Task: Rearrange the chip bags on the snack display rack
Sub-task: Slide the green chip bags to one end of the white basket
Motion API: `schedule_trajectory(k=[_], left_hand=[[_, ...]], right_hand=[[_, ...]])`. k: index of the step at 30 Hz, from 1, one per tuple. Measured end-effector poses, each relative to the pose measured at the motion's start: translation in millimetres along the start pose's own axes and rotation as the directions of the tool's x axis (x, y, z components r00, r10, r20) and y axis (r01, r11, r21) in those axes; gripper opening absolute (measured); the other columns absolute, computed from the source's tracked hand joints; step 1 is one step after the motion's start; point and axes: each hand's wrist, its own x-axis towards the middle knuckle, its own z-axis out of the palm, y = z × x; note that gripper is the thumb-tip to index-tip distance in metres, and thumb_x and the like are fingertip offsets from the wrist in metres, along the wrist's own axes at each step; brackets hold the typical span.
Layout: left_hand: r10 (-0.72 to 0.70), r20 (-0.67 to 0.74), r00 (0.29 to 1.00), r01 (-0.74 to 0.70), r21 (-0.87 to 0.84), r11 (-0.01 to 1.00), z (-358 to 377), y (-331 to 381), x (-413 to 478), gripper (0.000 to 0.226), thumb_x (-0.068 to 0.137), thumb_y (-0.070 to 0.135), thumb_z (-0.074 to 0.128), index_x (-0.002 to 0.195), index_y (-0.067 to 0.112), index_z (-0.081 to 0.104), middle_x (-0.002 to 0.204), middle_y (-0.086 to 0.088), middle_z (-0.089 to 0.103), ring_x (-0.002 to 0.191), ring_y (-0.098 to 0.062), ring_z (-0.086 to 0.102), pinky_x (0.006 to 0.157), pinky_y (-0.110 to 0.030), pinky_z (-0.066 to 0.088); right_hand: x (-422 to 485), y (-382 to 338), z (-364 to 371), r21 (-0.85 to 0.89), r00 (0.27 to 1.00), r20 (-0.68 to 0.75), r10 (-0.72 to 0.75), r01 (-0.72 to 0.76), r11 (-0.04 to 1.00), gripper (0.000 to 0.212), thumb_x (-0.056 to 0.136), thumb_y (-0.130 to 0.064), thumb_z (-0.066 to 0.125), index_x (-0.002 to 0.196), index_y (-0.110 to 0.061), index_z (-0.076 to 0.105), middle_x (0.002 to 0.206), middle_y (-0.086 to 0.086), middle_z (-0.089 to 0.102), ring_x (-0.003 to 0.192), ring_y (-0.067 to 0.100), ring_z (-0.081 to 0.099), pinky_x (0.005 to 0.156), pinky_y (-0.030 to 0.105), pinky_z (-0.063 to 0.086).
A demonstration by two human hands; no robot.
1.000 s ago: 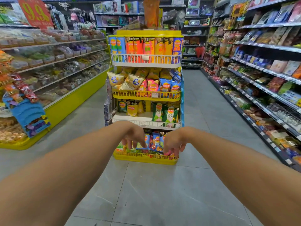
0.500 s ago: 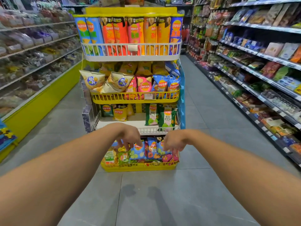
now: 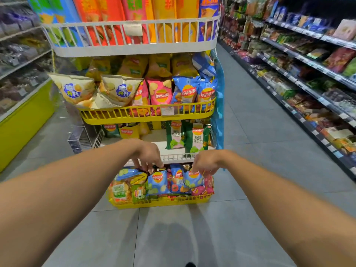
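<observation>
1. At twelve o'clock, the tall chip packs (image 3: 133, 18) in the white top basket (image 3: 133, 47) are cut off by the upper edge.
2. At nine and three o'clock, the side shelves (image 3: 21, 60) and the aisle shelving (image 3: 308, 60) are blurred; their goods cannot be told.
3. Fingertips of the left hand (image 3: 147, 157) and the right hand (image 3: 207, 161) overlap the bag tops in the bottom basket (image 3: 159, 202); grip unclear.
4. At six o'clock, a dark shape (image 3: 190, 264) is clipped.

Two bare forearms, no sleeves, watch or rings; a dark shoe tip (image 3: 190, 264).
</observation>
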Motion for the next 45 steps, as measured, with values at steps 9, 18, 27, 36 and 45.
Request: schedule_trajectory(k=[9, 18, 27, 36, 45], left_hand=[[0.093, -0.048, 0.995, -0.093, 0.004, 0.996, -23.0, 15.3, 108.9, 0.038, 0.098, 0.033, 0.058, 0.127, 0.008, 0.057, 0.118, -0.011, 0.063, 0.095, -0.024, 0.062, 0.073, -0.031, 0.050], [0.240, -0.297, 0.924, -0.244, 0.026, 0.969, -17.2, 0.0, 238.5, 0.055, 0.095, 0.035, 0.063, 0.143, 0.012, 0.050, 0.150, -0.009, 0.049, 0.132, -0.027, 0.049, 0.104, -0.033, 0.041], [0.369, -0.506, 0.780, -0.422, 0.011, 0.907, 29.8, -28.2, 394.6, 0.055, 0.088, 0.038, 0.067, 0.138, 0.021, 0.053, 0.141, -0.003, 0.057, 0.112, -0.020, 0.062, 0.087, -0.031, 0.049], [0.372, -0.671, 0.642, -0.498, 0.006, 0.867, 45.1, -51.8, 451.7, 0.064, 0.083, 0.037, 0.074, 0.140, 0.020, 0.052, 0.138, -0.006, 0.059, 0.120, -0.021, 0.058, 0.096, -0.031, 0.049], [0.020, -0.817, 0.576, -0.554, -0.372, 0.745, 28.9, -18.5, 479.5, 0.133, 0.053, 0.027, 0.098, 0.153, 0.009, 0.011, 0.149, -0.016, 0.041, 0.137, -0.035, 0.042, 0.107, -0.044, 0.042]], right_hand=[[106.4, 36.0, -19.3, 0.075, 0.988, -0.154, 0.016, -0.005, 0.997, 0.028, 0.090, -0.026, 0.064, 0.090, 0.002, 0.067, 0.087, 0.019, 0.060, 0.080, 0.030, 0.059, 0.071, 0.041, 0.050], [212.3, 82.1, -27.5, 0.249, 0.914, -0.387, 0.126, -0.028, 0.968, 0.062, 0.087, -0.032, 0.068, 0.138, -0.001, 0.052, 0.140, 0.014, 0.055, 0.126, 0.030, 0.054, 0.099, 0.036, 0.045], [349.1, 142.7, -13.4, 0.511, 0.679, -0.669, 0.301, 0.126, 0.850, 0.039, 0.076, -0.022, 0.083, 0.109, -0.010, 0.065, 0.114, 0.009, 0.070, 0.099, 0.024, 0.066, 0.082, 0.034, 0.054], [395.8, 166.1, -23.9, 0.608, 0.793, -0.550, 0.261, 0.166, 0.777, 0.026, 0.070, -0.005, 0.086, 0.090, 0.000, 0.070, 0.107, 0.016, 0.073, 0.104, 0.033, 0.067, 0.098, 0.048, 0.052], [413.9, 175.0, -26.7, 0.632, 0.820, -0.540, 0.188, 0.249, 0.734, 0.079, 0.039, -0.021, 0.096, 0.110, 0.001, 0.068, 0.113, 0.016, 0.071, 0.108, 0.038, 0.064, 0.102, 0.054, 0.047]])
